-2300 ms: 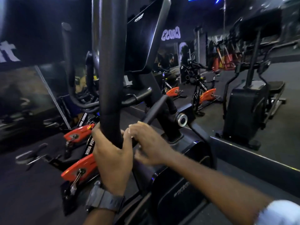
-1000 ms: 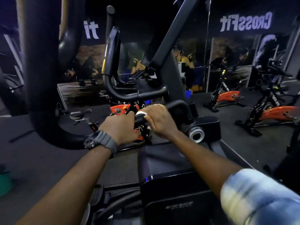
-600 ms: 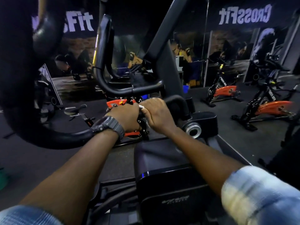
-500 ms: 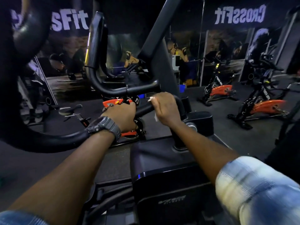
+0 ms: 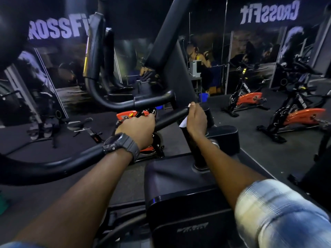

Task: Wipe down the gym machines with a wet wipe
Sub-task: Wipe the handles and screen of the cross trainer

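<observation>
On the machine's black handlebar [image 5: 168, 120] I had my left hand [image 5: 138, 129] gripping the tube to steady it, while my right hand [image 5: 196, 120] curled its fingers around the bar with the wet wipe [image 5: 183, 122] pressed beneath for rubbing.

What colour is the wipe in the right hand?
White; the wipe shows in the head view, under the right hand.

Your right hand [image 5: 196, 120] covers nearly all of the wet wipe [image 5: 183, 122]; only a white corner shows below your fingers. Your left hand [image 5: 138, 129] hides the stretch of handlebar [image 5: 168, 120] it grips. The machine housing [image 5: 180, 183] runs off the bottom edge, its logo too blurred to read.
</observation>
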{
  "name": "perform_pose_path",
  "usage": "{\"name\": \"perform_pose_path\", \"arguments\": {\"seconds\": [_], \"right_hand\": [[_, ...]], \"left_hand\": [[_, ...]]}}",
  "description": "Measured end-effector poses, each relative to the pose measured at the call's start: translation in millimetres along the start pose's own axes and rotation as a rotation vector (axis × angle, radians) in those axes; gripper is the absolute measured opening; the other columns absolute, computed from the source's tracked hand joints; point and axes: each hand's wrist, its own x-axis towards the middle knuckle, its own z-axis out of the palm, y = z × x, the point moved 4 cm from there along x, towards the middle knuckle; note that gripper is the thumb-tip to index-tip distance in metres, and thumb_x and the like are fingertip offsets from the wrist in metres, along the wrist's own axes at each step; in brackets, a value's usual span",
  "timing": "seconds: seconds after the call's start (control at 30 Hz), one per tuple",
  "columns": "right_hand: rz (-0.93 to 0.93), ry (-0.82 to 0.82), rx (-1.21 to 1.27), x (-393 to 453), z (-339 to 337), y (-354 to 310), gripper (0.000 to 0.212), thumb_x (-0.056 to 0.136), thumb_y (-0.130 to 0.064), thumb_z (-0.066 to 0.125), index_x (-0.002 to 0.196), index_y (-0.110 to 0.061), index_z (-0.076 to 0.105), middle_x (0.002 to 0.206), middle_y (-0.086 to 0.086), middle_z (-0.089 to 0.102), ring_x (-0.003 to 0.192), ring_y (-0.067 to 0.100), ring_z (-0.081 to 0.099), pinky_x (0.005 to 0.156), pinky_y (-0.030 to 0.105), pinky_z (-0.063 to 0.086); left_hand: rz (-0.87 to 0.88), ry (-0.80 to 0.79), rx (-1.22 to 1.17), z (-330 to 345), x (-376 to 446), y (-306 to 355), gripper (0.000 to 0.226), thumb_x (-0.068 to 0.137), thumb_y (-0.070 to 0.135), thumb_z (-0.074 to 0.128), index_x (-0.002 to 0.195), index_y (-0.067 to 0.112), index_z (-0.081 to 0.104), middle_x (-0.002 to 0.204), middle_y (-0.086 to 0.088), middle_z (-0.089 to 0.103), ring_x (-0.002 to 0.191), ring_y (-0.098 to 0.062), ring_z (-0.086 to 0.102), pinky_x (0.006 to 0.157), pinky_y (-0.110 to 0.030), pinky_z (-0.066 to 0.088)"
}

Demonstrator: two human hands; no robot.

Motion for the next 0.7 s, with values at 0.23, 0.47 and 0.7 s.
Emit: {"name": "perform_pose_path", "arguments": {"seconds": [0.23,0.47,0.7], "right_hand": [[-0.829,-0.090,-0.123,-55.9,18.5,-57.9,0.034,0.100,-0.027,0.034,0.090,-0.017,0.064,0.086,0.001,0.062,0.084,0.021,0.052,0.085,0.039,0.037],[0.145,-0.089,0.075,4.7,-4.5,19.8,0.049,0.104,-0.044,0.027,0.115,-0.019,0.068,0.118,0.012,0.067,0.112,0.033,0.059,0.091,0.039,0.041],[0.148,-0.352,-0.120,21.3,-13.3,-3.9,0.049,0.101,-0.042,0.033,0.116,-0.010,0.068,0.128,0.022,0.060,0.115,0.035,0.055,0.090,0.039,0.038]], "left_hand": [[0.010,0.048,-0.010,8.9,5.5,-1.6,0.027,0.090,0.032,0.059,0.108,0.017,0.045,0.096,-0.004,0.065,0.081,-0.033,0.064,0.062,-0.039,0.046],[0.003,0.046,0.003,9.5,1.7,-0.2,0.028,0.093,0.034,0.058,0.109,0.016,0.043,0.104,-0.007,0.066,0.092,-0.037,0.065,0.063,-0.039,0.040],[0.005,-0.017,-0.093,5.3,2.6,0.3,0.040,0.088,0.049,0.063,0.102,0.019,0.041,0.110,-0.006,0.064,0.097,-0.035,0.064,0.067,-0.038,0.041]]}}
